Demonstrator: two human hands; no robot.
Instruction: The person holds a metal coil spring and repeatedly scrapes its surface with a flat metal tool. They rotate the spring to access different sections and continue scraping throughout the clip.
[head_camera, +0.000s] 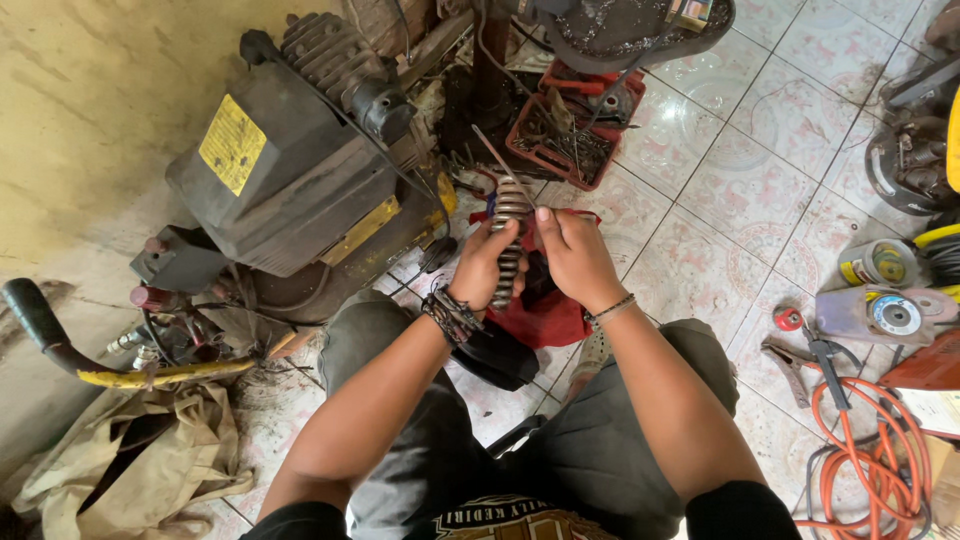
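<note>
left hand (487, 268) – gripping coil spring (509, 235) | right hand (572, 255) – pressing red rag (545, 310) against it

A floor of glossy pale tiles with a faint pink pattern (760, 190) fills the frame from twelve through five o'clock, giving way from seven to eleven o'clock to a bare, yellowish, stained concrete surface (90, 120), all under soft, even daylight.

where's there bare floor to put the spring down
Bare tile lies right of the hands, between the red parts tray and angle grinder. Crowded on the left by the compressor; orange hose fills the lower right.
</note>
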